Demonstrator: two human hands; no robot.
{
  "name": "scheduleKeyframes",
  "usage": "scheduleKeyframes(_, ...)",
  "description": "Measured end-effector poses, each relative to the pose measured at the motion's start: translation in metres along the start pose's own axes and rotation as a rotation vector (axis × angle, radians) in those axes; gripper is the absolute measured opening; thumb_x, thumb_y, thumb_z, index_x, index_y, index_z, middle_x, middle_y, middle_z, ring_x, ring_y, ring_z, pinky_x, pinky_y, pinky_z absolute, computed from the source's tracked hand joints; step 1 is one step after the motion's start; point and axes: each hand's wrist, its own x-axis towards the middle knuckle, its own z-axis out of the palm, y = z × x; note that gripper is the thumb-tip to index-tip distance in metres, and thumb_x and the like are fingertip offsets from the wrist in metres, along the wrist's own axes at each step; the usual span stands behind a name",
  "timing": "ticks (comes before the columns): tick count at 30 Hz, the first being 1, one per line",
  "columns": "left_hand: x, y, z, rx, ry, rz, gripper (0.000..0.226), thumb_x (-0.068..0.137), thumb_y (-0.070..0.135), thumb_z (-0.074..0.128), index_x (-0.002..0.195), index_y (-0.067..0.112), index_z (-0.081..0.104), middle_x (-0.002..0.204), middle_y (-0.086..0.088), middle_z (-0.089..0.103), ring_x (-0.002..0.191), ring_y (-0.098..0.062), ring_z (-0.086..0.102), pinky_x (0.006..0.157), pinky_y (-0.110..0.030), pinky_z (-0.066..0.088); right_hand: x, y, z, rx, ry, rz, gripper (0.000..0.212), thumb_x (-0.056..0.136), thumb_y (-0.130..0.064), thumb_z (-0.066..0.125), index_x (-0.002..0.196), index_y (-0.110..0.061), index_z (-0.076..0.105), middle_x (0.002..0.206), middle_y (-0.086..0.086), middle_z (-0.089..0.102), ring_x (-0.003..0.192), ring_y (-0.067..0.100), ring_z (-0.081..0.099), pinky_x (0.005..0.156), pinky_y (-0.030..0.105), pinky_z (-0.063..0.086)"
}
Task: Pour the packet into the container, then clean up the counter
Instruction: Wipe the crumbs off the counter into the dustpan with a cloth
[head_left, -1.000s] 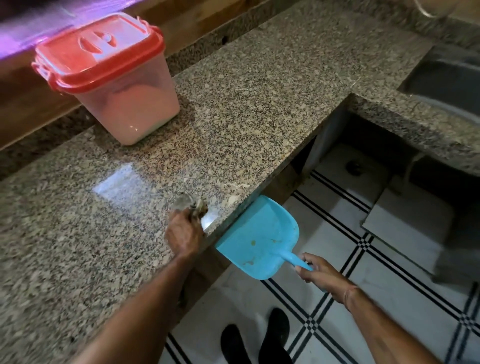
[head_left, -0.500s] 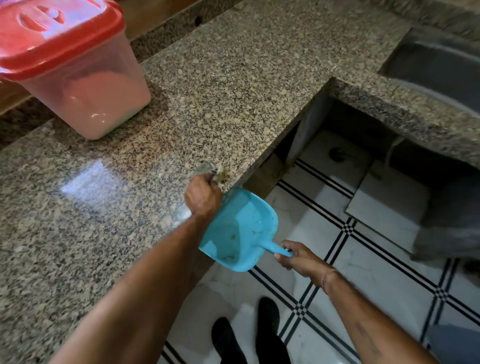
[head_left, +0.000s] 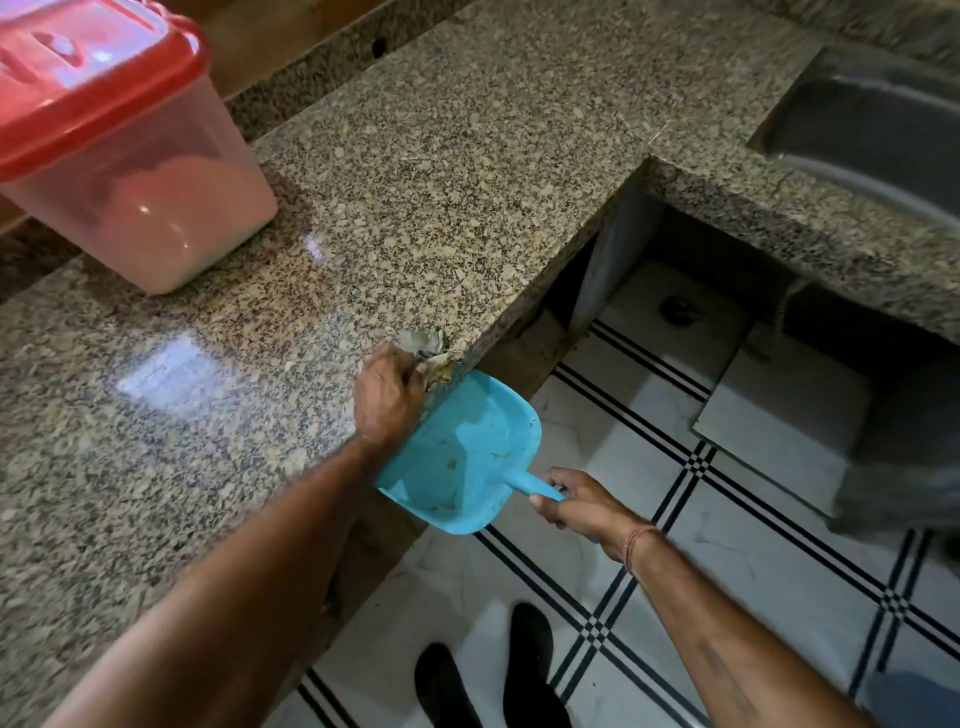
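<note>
My left hand (head_left: 389, 397) grips a crumpled grey cloth (head_left: 423, 343) at the front edge of the speckled granite counter (head_left: 441, 171). A small pile of tan crumbs (head_left: 441, 369) sits at that edge, beside the cloth. Just below the edge, my right hand (head_left: 576, 506) holds a blue plastic dustpan (head_left: 462, 452) by its handle, with its mouth tucked under the counter lip. A few crumbs lie inside the pan. A clear container with a red lid (head_left: 119, 150), holding pinkish powder, stands closed on the counter at the far left.
A steel sink (head_left: 872, 124) is set into the counter at the upper right. Below is a white tiled floor (head_left: 753, 571) with black lines. My two dark-shod feet (head_left: 488, 675) stand near the counter. An open recess (head_left: 675, 270) lies under the counter.
My left hand has swept the cloth along the counter to its front edge. The dustpan has come in close under the edge, and crumbs now lie in it.
</note>
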Motion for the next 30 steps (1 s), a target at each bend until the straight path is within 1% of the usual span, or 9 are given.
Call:
scheduleKeyframes(6, 0.015, 0.008, -0.003, 0.014, -0.066, -0.149, 0.028, 0.106, 0.031, 0.050, 0.096, 0.011, 0.067, 0.078, 0.003, 0.056, 0.062, -0.009, 0.049, 0.049, -0.021, 0.036, 0.006, -0.009, -0.007, -0.038, 0.001, 0.000, 0.015, 0.095, -0.026, 0.068, 0.095, -0.013, 0.063, 0.085, 0.000, 0.060, 0.078, 0.013, 0.054, 0.074, 0.030, 0.048)
scheduleKeyframes(9, 0.012, 0.014, -0.005, -0.002, -0.065, -0.195, 0.029, 0.107, 0.026, 0.049, 0.096, 0.007, 0.069, 0.071, 0.003, 0.055, 0.057, -0.009, 0.047, 0.047, -0.023, 0.039, 0.007, -0.011, -0.003, -0.047, 0.008, 0.008, 0.016, 0.094, -0.026, 0.069, 0.097, -0.011, 0.064, 0.086, 0.000, 0.061, 0.079, 0.013, 0.055, 0.074, 0.031, 0.049)
scheduleKeyframes(12, -0.011, 0.014, -0.007, -0.036, 0.032, -0.219, 0.026, 0.106, 0.025, 0.051, 0.085, 0.017, 0.064, 0.081, -0.004, 0.065, 0.064, -0.014, 0.055, 0.061, -0.033, 0.055, 0.006, -0.015, 0.003, -0.070, 0.035, -0.001, 0.012, 0.094, -0.028, 0.069, 0.097, -0.016, 0.066, 0.086, -0.001, 0.062, 0.080, 0.012, 0.056, 0.073, 0.030, 0.049)
scheduleKeyframes(17, -0.043, 0.002, -0.007, 0.026, 0.127, -0.129, 0.019, 0.103, 0.020, 0.054, 0.092, 0.012, 0.066, 0.095, -0.001, 0.058, 0.087, -0.017, 0.054, 0.084, -0.040, 0.056, 0.007, -0.013, 0.009, -0.067, 0.046, 0.007, 0.011, 0.093, -0.030, 0.070, 0.097, -0.020, 0.068, 0.088, -0.001, 0.064, 0.081, 0.013, 0.058, 0.073, 0.031, 0.051)
scheduleKeyframes(21, -0.064, 0.009, -0.009, 0.128, 0.010, 0.062, 0.021, 0.104, 0.026, 0.053, 0.101, 0.015, 0.071, 0.104, 0.001, 0.058, 0.095, -0.014, 0.050, 0.087, -0.032, 0.048, 0.008, -0.019, 0.014, -0.091, 0.060, 0.002, 0.007, 0.093, -0.029, 0.069, 0.093, -0.023, 0.066, 0.088, -0.002, 0.064, 0.081, 0.013, 0.058, 0.074, 0.031, 0.050)
scheduleKeyframes(24, -0.066, 0.012, -0.014, 0.113, 0.013, 0.080, 0.019, 0.103, 0.025, 0.056, 0.106, 0.015, 0.072, 0.106, 0.001, 0.058, 0.096, -0.012, 0.048, 0.085, -0.028, 0.043, 0.011, -0.025, 0.017, -0.112, 0.046, 0.003, 0.008, 0.092, -0.030, 0.070, 0.094, -0.023, 0.067, 0.088, -0.001, 0.065, 0.080, 0.014, 0.059, 0.072, 0.031, 0.050)
scheduleKeyframes(26, -0.057, 0.010, -0.023, 0.018, 0.104, 0.013, 0.018, 0.101, 0.025, 0.056, 0.102, 0.015, 0.070, 0.104, 0.000, 0.058, 0.093, -0.013, 0.052, 0.082, -0.029, 0.048, 0.012, -0.027, 0.017, -0.122, 0.043, -0.001, 0.009, 0.092, -0.030, 0.070, 0.092, -0.022, 0.067, 0.085, -0.002, 0.065, 0.078, 0.013, 0.059, 0.071, 0.031, 0.049)
scheduleKeyframes(28, -0.039, 0.005, -0.034, -0.131, 0.207, -0.166, 0.017, 0.101, 0.025, 0.055, 0.102, 0.014, 0.068, 0.104, 0.001, 0.057, 0.088, -0.014, 0.053, 0.080, -0.031, 0.054, 0.014, -0.025, 0.016, -0.134, 0.043, -0.013, 0.011, 0.091, -0.030, 0.070, 0.087, -0.021, 0.066, 0.078, -0.004, 0.063, 0.073, 0.013, 0.057, 0.070, 0.032, 0.048)
scheduleKeyframes(30, -0.021, 0.002, -0.042, -0.300, 0.260, -0.346, 0.017, 0.103, 0.023, 0.055, 0.109, 0.013, 0.068, 0.106, -0.001, 0.060, 0.083, -0.009, 0.055, 0.068, -0.024, 0.058, 0.014, -0.023, 0.014, -0.141, 0.039, -0.013, 0.013, 0.090, -0.030, 0.070, 0.084, -0.020, 0.064, 0.076, -0.004, 0.062, 0.072, 0.013, 0.055, 0.068, 0.032, 0.046)
